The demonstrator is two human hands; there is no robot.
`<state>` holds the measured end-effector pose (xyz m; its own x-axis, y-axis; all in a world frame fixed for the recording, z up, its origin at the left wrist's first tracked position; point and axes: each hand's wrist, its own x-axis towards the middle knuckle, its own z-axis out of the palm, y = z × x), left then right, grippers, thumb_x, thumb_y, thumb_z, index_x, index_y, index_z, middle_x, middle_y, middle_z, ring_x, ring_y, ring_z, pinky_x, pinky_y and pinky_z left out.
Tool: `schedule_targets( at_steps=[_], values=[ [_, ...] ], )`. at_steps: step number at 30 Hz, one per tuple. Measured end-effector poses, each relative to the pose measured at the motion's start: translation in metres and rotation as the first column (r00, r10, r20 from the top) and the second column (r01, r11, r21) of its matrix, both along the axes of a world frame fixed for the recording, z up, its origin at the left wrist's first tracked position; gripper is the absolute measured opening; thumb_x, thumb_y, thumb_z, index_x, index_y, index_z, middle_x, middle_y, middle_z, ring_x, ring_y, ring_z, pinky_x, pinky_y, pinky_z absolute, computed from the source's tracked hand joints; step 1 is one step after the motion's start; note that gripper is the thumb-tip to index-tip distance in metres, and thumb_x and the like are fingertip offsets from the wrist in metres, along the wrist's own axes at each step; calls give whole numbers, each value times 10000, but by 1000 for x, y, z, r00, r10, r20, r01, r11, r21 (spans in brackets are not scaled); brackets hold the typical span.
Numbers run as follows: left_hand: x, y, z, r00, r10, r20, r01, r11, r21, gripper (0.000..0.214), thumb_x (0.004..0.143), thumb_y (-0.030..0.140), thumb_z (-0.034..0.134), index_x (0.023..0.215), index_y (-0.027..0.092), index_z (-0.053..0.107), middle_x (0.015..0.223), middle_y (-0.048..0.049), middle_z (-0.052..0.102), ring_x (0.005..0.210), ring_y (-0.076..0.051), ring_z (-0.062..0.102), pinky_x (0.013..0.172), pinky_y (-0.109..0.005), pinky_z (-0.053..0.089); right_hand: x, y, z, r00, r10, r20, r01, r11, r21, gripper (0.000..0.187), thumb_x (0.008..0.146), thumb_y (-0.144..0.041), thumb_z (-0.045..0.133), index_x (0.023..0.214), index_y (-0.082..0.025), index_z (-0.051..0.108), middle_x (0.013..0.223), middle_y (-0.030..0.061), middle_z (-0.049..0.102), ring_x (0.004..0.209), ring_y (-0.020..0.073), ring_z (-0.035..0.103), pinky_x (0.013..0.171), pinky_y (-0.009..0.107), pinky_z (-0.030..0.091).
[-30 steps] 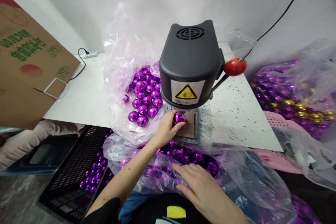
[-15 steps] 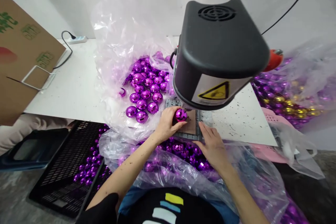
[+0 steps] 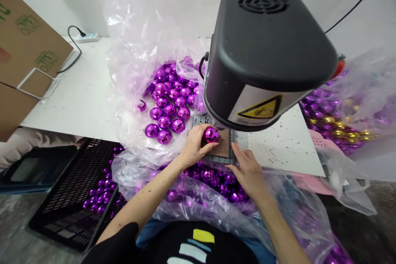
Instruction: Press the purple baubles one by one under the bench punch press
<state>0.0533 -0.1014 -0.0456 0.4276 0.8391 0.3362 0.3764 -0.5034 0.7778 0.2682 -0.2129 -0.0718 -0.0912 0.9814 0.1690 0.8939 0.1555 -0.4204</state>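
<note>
Left hand point(image 3: 195, 144): thumb and fingers closed narrow around one purple ball point(image 3: 212, 135), same grip as in both earlier frames. Ball sits at the fingertips, dark patches on its exposed side, just above or on the brown pad point(image 3: 223, 149); can't tell if it touches.

Right hand point(image 3: 247, 169): main change. 1.0 s ago it was low over the bagged balls, off the plate. Now its fingertips are at the right edge of the grey plate point(image 3: 202, 120), looks like contact. Fingers straight and close together, thumb spread away from them, nothing seen in the grasp. Same place as 0.5 s ago.

Black machine head point(image 3: 269, 53) is above and right of the left fingertips. View has shifted: head looks bigger and further right than 1.0 s ago, and the red knob point(image 3: 339, 68), fully visible then, is mostly hidden behind it.

Ball pile point(image 3: 170, 110) is up and left of the left fingers, looks unchanged. Clear bag of balls point(image 3: 210, 198) lies below both hands, under the forearms. Black crate point(image 3: 66, 192) well apart, down and left of the left fingers, with more purple balls in it.
</note>
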Motion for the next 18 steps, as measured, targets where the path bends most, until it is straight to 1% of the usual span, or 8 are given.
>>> schedule_targets(
  at_steps=[6, 11, 16, 18],
  values=[
    [-1, 1, -2, 1000, 10, 12, -9, 998, -64, 534, 875, 446, 701, 1323, 210, 531, 1298, -134, 612, 1213, -307, 556, 1063, -468, 409, 0, 2, -5, 1000, 14, -16, -14, 1000, 13, 753, 931, -394, 515, 1594, -250, 189, 1480, 97, 529, 1242, 279, 536, 1040, 502, 516],
    [-1, 1, -3, 1000, 20, 15, -20, 999, -36, 538, 864, 460, 714, 1306, 208, 541, 1287, -129, 619, 1205, -298, 566, 1051, -455, 422, 3, 3, -7, 998, 13, -57, -13, 1000, 10, 724, 921, -419, 538, 1572, -247, 270, 1431, 109, 566, 1243, 288, 545, 1037, 521, 518],
    [4, 1, 1, 999, 36, -17, -36, 999, -3, 524, 826, 436, 764, 1258, 207, 576, 1230, -106, 644, 1163, -280, 579, 1020, -431, 438, 6, 5, 1, 993, -9, -115, 6, 1000, -25, 675, 917, -455, 547, 1531, -248, 359, 1309, 109, 635, 1206, 277, 578, 1009, 498, 540],
    [8, 1, 3, 998, 54, -41, -54, 999, -2, 526, 792, 418, 797, 1232, 213, 594, 1195, -96, 653, 1138, -281, 587, 1029, -443, 426, 7, 5, 7, 990, -27, -141, 20, 999, -49, 672, 916, -486, 546, 1522, -252, 374, 1239, 107, 659, 1152, 262, 611, 963, 475, 565]
  ],
)
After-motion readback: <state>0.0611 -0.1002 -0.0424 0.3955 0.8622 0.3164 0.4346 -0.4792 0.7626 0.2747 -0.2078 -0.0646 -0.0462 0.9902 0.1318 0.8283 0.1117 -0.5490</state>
